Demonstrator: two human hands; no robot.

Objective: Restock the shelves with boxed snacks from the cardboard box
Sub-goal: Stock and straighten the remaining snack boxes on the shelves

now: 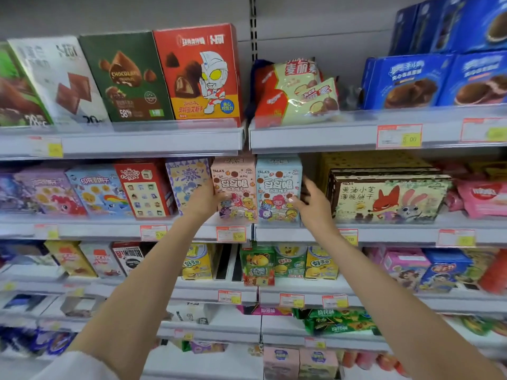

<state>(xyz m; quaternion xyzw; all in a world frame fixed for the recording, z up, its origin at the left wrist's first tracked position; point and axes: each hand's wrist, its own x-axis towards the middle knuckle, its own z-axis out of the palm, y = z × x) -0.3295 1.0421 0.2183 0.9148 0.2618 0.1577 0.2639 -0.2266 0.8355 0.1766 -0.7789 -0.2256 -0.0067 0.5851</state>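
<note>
Reaching up with both bare arms to the second-from-top grey metal shelf [109, 230] of a shop display. Gripping with the left hand [204, 200] the left edge of a tall pink cardboard snack box [237, 185] printed with cartoon ponies, thumb laid across its front. Clasping with the right hand [314, 207] the right edge of a matching pale-blue cardboard snack box [278, 185], thumb on the front, fingers spread along the side. Holding both boxes upright, side by side and touching, at the shelf's front lip, between a purple patterned box [188, 179] and a flat yellow box [389, 200] showing a fox and a rabbit.
</note>
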